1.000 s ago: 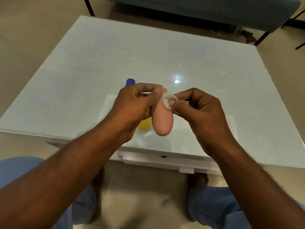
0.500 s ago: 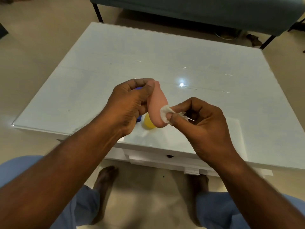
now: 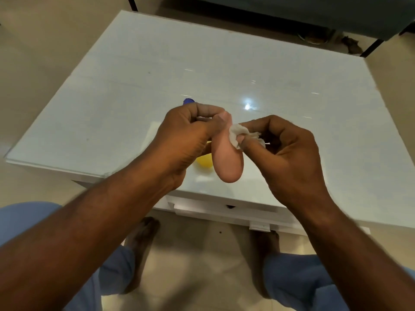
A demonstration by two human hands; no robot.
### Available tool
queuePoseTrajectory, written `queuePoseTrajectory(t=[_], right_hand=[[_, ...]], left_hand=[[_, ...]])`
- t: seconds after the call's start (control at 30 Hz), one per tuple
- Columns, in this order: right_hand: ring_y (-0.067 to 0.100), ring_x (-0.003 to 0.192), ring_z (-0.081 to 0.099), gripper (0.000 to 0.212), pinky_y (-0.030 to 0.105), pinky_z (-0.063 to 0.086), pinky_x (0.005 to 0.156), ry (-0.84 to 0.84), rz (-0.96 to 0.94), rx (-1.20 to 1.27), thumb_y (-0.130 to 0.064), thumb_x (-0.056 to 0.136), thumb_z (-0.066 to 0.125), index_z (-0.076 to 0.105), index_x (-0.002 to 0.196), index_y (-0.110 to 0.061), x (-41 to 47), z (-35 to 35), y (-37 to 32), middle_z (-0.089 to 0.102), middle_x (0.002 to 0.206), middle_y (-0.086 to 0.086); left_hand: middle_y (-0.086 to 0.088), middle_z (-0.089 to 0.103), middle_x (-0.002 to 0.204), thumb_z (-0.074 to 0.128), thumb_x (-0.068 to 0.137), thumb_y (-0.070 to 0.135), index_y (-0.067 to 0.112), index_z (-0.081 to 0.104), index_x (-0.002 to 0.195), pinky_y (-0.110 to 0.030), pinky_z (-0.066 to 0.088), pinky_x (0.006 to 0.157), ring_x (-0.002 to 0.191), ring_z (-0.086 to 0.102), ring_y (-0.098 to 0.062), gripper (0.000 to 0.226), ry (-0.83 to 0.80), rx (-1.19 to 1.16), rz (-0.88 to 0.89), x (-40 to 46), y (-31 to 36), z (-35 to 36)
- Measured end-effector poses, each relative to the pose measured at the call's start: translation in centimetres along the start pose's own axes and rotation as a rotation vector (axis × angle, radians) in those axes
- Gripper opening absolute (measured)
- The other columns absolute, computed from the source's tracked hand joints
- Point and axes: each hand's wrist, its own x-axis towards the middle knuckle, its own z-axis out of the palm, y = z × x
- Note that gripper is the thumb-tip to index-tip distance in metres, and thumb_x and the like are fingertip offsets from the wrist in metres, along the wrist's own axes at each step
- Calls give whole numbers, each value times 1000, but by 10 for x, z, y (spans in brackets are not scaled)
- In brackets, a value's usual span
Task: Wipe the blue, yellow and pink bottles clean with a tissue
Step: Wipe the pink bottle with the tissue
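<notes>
Since half a second ago the tissue (image 3: 237, 135) has climbed from the belly of the pink bottle (image 3: 227, 161) to its upper part, near where it sat a second ago, so the wiping stroke runs up and down the bottle's right flank. Going left to right: the blue bottle (image 3: 188, 101) shows only as a cap peeking out at 12 o'clock of the left hand (image 3: 185, 140), standing on the white table (image 3: 139, 70). That hand has its fingers and thumb curled round the narrow top of the pink bottle, holding it above the table's near edge with the rounded end hanging toward the person. At 9 o'clock of the bottle's belly, the yellow bottle (image 3: 204, 162) lies on the table, mostly hidden. At 3 o'clock of the bottle, the right hand (image 3: 285, 153) pinches the crumpled tissue between thumb and forefinger, pressing it against the bottle's upper side. Judging from this, the pink bottle is mid-wipe; whether blue and yellow are already done cannot be told.
</notes>
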Motion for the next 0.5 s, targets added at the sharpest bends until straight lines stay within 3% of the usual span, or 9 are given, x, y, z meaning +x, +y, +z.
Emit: queuePoseTrajectory(t=[0.1,0.23,0.4,0.5], right_hand=[[12,88,73,10,17,55,71,-60,-49,-46,-15,91,86,80,96,-21,-7,4,0,77,92,-10],[7,87,69,12,26,57,71,-202,-76,-241,-25,86,89,79,92,-29,-17,8,4,72,90,-13],[13,84,71,7,22,56,68,86,-180,-118,-12,89,83,76,91,-13,-12,3,-4,75,89,-1],[10,90,71,7,17,54,73,148,-173,-64,-11,96,80,76,101,-16,-7,1,-5,75,96,-2]], left_hand=[[3,76,105,71,95,20,23,73,103,-21,60,63,91,75,-12,9,60,27,39,2,4,-6],[8,74,102,72,94,21,28,71,98,-24,63,74,95,73,-7,8,96,61,90,7,7,-11],[0,78,99,75,92,18,16,74,104,-26,64,74,88,77,-10,12,16,102,107,4,6,-7],[-4,77,103,75,92,18,10,73,110,-25,63,71,88,78,-12,20,-42,118,83,0,2,1]])
